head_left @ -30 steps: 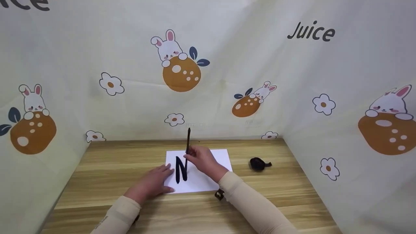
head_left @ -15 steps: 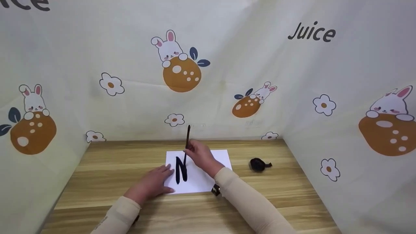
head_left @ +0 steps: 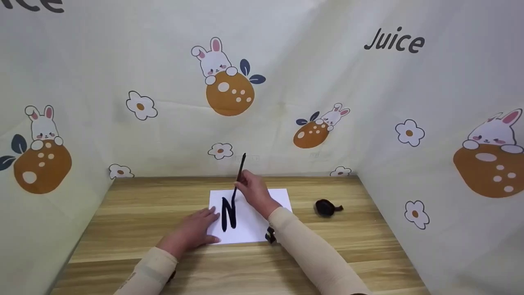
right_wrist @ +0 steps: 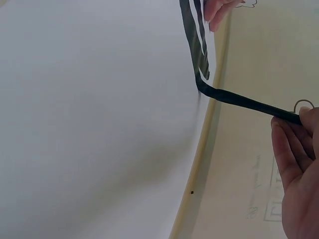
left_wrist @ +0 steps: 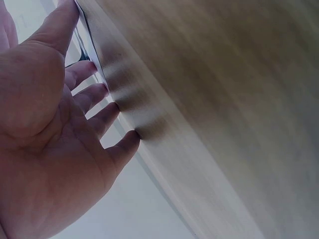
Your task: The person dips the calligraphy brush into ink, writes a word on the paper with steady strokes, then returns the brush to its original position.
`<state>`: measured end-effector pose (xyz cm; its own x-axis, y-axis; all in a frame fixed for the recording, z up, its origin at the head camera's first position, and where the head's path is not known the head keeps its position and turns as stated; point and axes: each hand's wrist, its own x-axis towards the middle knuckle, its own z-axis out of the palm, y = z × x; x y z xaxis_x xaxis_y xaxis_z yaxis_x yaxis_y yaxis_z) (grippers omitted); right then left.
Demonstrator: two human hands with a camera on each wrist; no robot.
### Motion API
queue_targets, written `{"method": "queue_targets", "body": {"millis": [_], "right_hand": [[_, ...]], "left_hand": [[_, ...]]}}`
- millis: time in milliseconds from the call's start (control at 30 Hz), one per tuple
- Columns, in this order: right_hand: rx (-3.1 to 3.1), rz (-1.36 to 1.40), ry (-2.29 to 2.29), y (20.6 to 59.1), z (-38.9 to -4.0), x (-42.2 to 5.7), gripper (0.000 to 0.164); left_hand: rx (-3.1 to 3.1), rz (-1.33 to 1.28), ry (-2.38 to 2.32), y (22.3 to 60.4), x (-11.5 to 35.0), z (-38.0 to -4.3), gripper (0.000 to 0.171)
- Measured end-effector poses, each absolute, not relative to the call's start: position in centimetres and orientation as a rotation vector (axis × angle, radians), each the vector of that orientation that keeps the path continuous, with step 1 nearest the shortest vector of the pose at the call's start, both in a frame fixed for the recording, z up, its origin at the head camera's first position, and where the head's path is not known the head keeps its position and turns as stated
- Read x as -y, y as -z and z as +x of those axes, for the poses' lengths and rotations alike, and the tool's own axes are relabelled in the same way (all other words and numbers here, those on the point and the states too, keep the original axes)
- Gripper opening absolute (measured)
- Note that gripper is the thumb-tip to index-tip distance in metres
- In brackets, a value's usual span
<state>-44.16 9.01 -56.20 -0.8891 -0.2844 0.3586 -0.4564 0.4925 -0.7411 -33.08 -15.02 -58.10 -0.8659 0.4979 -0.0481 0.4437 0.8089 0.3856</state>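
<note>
A white sheet of paper (head_left: 258, 229) lies on the table with a thick black letter N (head_left: 228, 215) painted on its left half. My right hand (head_left: 254, 190) pinches a slim dark paintbrush (head_left: 241, 166) by its handle, the top leaning a little right. The bristles meet the paper at the upper end of the N's right stroke; in the right wrist view the brush (right_wrist: 244, 101) joins the wet black line there. My left hand (head_left: 194, 229) rests with spread fingers on the left edge of the sheet. In the left wrist view, the left hand's fingertips (left_wrist: 132, 139) touch the table and paper edge.
A small round black dish (head_left: 324, 208) with a short handle stands on the wooden table (head_left: 335, 250) right of the paper. A cloth backdrop (head_left: 172, 135) printed with rabbits and flowers encloses the table at the back and both sides.
The right hand has moved away from me with the brush, its tip travelling up the N's right stroke; the handle now leans right. The left hand has stayed in place.
</note>
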Motion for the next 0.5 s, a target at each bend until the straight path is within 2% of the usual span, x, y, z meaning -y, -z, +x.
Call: {"method": "queue_targets", "body": {"millis": [500], "right_hand": [[2.506,0.664,-1.299,56.42,-44.93,-8.81,0.008]], "left_hand": [[-2.864,0.751,-0.538,58.08,15.03,-33.05,0.082]]}}
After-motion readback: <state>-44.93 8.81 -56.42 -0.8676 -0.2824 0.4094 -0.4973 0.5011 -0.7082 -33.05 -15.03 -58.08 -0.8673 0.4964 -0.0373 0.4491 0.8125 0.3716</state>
